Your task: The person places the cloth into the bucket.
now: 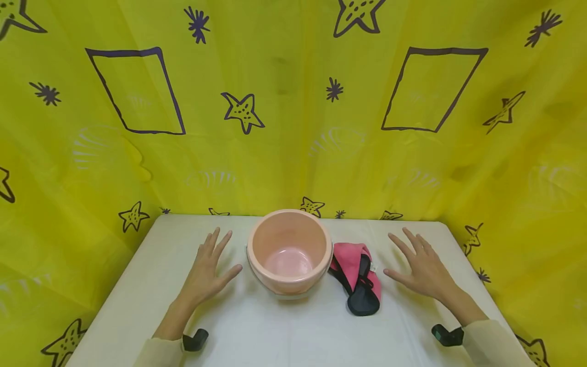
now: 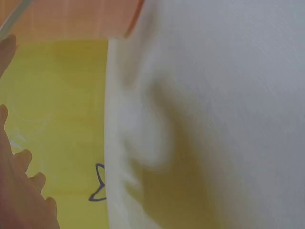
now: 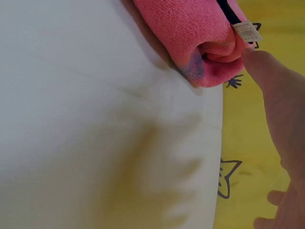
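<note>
A peach-pink bucket [image 1: 291,278] with a pale wire handle stands upright at the middle of the table, its inside visible from above. Just to its right lies a folded pink fleece item [image 1: 350,255] with black trim, a rounded black end and a small white label [image 3: 248,31]. My left hand [image 1: 206,270] is held to the left of the bucket, fingers spread and palm bare. On the other side, my right hand [image 1: 424,270] hovers right of the fleece item, fingers spread, holding nothing. Both hands cast shadows on the tabletop.
A white-covered table [image 1: 293,336] with rounded back corners carries everything. Behind it and along both sides hangs a yellow curtain [image 1: 293,153] printed with starfish and shells. Small dark devices [image 1: 195,340] sit at both wrists, by the light sleeves.
</note>
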`<state>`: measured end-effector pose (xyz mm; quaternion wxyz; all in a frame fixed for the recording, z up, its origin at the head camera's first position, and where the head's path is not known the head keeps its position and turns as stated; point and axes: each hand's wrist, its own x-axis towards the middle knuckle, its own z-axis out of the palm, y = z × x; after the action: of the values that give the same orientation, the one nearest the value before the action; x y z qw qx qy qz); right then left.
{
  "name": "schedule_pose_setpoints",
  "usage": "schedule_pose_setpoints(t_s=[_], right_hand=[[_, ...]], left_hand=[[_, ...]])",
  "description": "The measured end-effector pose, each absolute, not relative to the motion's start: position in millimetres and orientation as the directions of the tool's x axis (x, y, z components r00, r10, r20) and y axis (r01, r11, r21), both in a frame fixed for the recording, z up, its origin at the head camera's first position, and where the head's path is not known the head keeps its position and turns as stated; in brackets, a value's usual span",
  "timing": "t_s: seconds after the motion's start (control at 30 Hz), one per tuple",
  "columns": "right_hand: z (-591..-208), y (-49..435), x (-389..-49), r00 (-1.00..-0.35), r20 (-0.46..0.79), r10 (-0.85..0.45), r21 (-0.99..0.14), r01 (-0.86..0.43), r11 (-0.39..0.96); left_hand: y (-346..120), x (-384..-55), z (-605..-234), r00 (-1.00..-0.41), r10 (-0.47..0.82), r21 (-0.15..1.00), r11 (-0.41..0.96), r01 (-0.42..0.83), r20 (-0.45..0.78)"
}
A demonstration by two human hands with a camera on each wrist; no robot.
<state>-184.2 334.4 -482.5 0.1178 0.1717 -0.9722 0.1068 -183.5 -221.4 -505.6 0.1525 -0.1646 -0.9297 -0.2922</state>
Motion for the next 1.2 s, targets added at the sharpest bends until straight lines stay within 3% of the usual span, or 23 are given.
schedule_pose_setpoints(t_s=[0.37,0.73,1.2], right_hand=[[-475,320,-196,-0.899,0.226,-0.376,-0.385,-0.437,0.813],[-474,287,-208,-0.894,0.158,-0.42,-0.522,-0.437,0.733],[-493,267,-210,-0.873,-0.037,-0.487,-0.564,-0.384,0.731]], left_hand=[[-189,-175,-488,-0.888,0.272,0.751,0.475,0.459,0.371],[-168,-174,-489,-0.893,0.295,0.84,0.334,0.428,0.338],[-161,-180,-502,-0.907,0.297,0.91,0.197,0.366,0.3]])
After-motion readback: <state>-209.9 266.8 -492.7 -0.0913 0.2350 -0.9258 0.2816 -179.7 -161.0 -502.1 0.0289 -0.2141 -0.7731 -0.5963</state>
